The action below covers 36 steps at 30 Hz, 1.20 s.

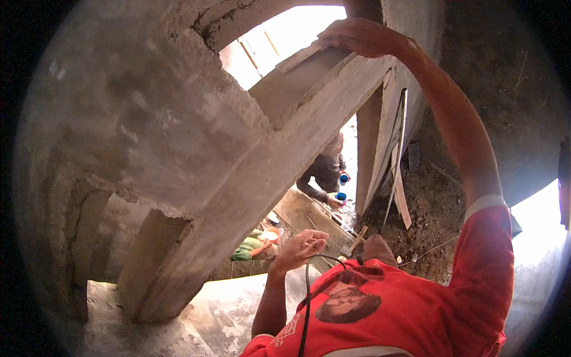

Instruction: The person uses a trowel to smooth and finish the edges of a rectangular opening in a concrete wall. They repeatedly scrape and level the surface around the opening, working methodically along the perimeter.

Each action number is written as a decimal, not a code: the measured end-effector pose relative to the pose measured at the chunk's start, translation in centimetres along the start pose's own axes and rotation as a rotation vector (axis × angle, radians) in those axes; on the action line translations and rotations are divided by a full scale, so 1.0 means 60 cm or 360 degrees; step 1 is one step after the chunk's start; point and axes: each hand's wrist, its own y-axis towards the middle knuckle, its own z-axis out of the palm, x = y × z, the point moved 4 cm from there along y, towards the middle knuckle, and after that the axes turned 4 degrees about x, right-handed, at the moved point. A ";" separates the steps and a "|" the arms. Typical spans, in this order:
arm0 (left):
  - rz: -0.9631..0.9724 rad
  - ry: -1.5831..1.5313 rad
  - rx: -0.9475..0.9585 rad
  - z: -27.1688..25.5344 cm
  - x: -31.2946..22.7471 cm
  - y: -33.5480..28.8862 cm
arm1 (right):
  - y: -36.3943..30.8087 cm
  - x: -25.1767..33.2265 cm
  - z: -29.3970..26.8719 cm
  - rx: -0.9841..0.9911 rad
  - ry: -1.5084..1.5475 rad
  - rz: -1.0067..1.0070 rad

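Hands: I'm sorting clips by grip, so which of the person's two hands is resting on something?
The right hand, raised overhead, lies on the flat grey board atop the concrete beam. The left hand hangs empty, fingers curled.

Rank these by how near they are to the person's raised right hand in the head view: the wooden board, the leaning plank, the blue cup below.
1. Wooden board: right hand rests on its upper end.
2. Leaning plank: below the hand, against the concrete pillar.
3. Blue cup: far below, in another person's hand on the ground.

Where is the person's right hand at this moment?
In the head view, upper right: the right hand rests on a wooden board atop the concrete beam.
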 end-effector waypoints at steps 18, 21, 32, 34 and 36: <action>0.0423 0.0395 -0.0493 -0.012 -0.042 -0.078 | -0.264 0.122 -0.027 -0.0836 0.0488 0.0642; 0.0515 0.0629 -0.0500 -0.017 -0.123 -0.110 | -0.316 0.170 0.089 -0.0808 0.0815 0.0962; 0.1287 0.1358 -0.0696 -0.016 -0.383 -0.159 | -0.246 0.350 0.088 -0.1000 0.1868 0.0816; 0.1379 0.1618 -0.0836 -0.022 -0.419 -0.160 | -0.241 0.351 0.087 -0.1063 0.1881 0.0822; 0.1497 0.1726 -0.0917 -0.022 -0.458 -0.157 | -0.238 0.351 0.088 -0.1112 0.1707 0.0812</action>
